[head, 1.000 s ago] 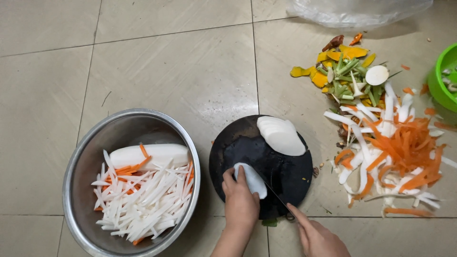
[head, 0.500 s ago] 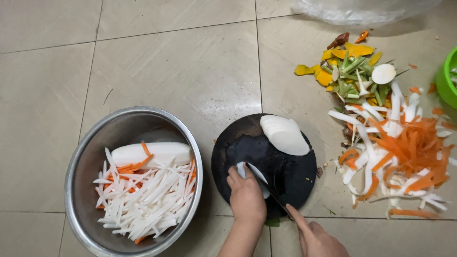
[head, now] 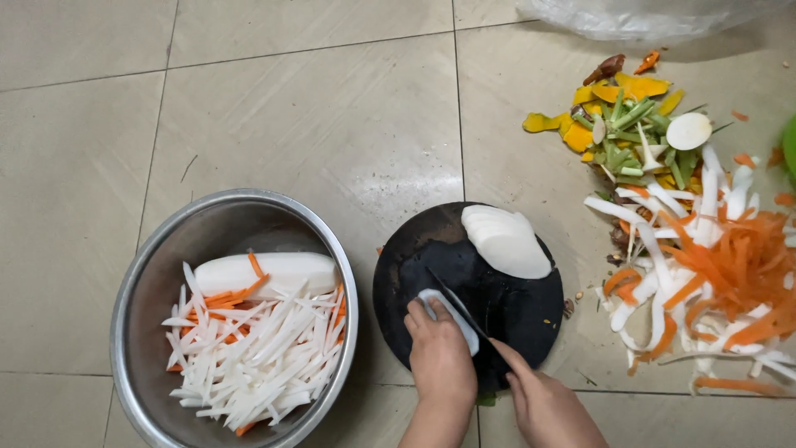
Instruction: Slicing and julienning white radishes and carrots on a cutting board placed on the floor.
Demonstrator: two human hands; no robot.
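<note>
Slicing white radish on a round black board (head: 506,311) set on a tiled floor (head: 315,108), a person works low over the job, the left hand (head: 439,357) curled down over a small radish piece (head: 452,315) near the board's front edge and pinning it there, while the right hand (head: 543,406) is closed around the handle of a knife (head: 460,305) whose dark blade lies against that piece. Judging by how things lie, the work looks well along but not finished: a steel bowl (head: 149,290) to the left already holds a heap of white strips (head: 249,357) mixed with a few orange carrot strips (head: 228,294), and a stack of cut slices (head: 506,241) waits at the far side of the board, apparently yet to be cut into sticks. A thick uncut radish block (head: 274,270) rests on top of the strips at the back of the bowl, which suggests more cutting is left after the piece in hand. To the right, well apart from the bowl, a spread of peelings (head: 713,265), white and orange, covers the tiles, with green and yellow trimmings (head: 622,124) beyond it. Clear plastic (head: 647,12) shows at the top edge, and a sliver of something green at the far right is cut off by the frame.
</note>
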